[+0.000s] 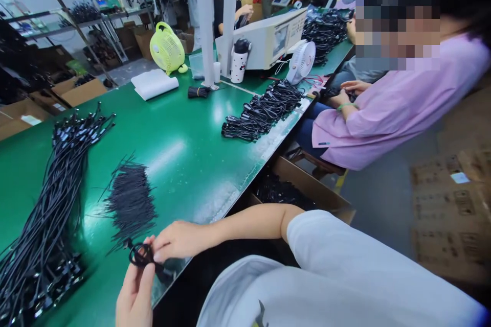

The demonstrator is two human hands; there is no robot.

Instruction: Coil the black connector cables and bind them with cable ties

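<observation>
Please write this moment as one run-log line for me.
left hand: holding coiled black cable | right hand: pinching it too | nearby: thin dark strips, long cable bundle | surface: green table

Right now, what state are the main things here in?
Held cable, coiled
Left hand, pinching the coil
Right hand, pinching the coil
Long cables, uncoiled, bunched
Thin black strips, loose, piled
White fan, upright; running or not, unclear
Cables by it, looped, heaped
Yellow-green fan, upright; running unclear
Paper, curled at one edge
Bottle, upright, lid on
Carton, open
</observation>
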